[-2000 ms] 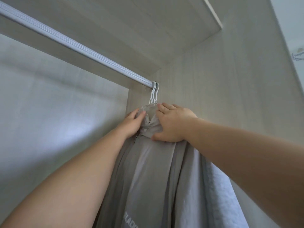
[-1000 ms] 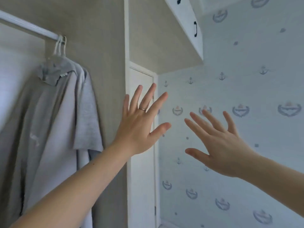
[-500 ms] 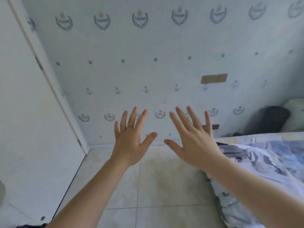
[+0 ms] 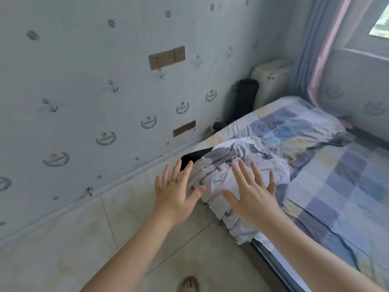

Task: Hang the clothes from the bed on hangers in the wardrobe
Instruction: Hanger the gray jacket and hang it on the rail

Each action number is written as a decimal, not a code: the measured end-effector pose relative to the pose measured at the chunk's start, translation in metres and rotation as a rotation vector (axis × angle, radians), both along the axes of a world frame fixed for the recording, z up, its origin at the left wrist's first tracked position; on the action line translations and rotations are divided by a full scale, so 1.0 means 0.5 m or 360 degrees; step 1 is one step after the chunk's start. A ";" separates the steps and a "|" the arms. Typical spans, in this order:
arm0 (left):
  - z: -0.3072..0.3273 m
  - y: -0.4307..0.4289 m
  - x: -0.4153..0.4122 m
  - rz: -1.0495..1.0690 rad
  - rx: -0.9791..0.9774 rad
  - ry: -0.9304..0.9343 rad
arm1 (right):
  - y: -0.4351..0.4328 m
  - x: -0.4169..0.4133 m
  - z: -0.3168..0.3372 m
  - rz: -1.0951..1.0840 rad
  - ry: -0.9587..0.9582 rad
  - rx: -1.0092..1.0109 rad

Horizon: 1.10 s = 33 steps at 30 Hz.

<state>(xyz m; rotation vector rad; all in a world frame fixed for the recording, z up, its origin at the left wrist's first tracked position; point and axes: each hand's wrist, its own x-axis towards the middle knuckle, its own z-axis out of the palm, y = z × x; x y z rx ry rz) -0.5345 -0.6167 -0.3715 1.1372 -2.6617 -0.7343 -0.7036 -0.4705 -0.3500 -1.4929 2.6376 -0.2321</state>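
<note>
Tangle as the main hazard here. Both empty: left hand and right hand spread wide, fingers straight and apart, holding nothing, raised before the near corner of the bed. Whether touching cloth yet, impossible to tell. Just beyond them, clothes heaped in a crumpled pale pile at that corner, partly hanging over the edge toward the floor, with a black garment poking out on the far side. Likely to drag up several pieces at once from a broad two-handed grab into so knotted a heap. Likely also to tip the overhanging part onto the tiles through a pull from the top. Hard to tell collar from hem in such a crumple, so prone to a wrong-end pick and clumsy hanging afterwards. Bare foot near the bed's edge: chance of treading on anything fallen. Better to pinch one visible edge and lift slowly
</note>
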 end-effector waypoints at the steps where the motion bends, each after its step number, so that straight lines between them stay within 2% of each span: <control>1: -0.014 -0.023 -0.032 -0.0064 0.0024 -0.0045 | -0.006 -0.028 -0.014 -0.0075 -0.0016 0.0049; 8: -0.077 -0.108 -0.263 -0.0496 0.0055 -0.0259 | 0.001 -0.193 -0.069 -0.0564 -0.0163 0.0198; 14: -0.105 -0.119 -0.489 -0.0784 0.0032 -0.0389 | 0.013 -0.350 -0.109 -0.0778 -0.0281 0.0219; 24: -0.149 -0.136 -0.791 -0.0884 0.0025 -0.0657 | 0.014 -0.632 -0.182 -0.0801 -0.0451 0.0268; 29: -0.197 -0.201 -0.883 -0.0848 0.0025 -0.0806 | -0.001 -0.708 -0.242 -0.0893 -0.0631 0.0278; 33: -0.255 -0.259 -0.939 -0.0942 0.0005 -0.0914 | -0.020 -0.743 -0.300 -0.0961 -0.0682 0.0361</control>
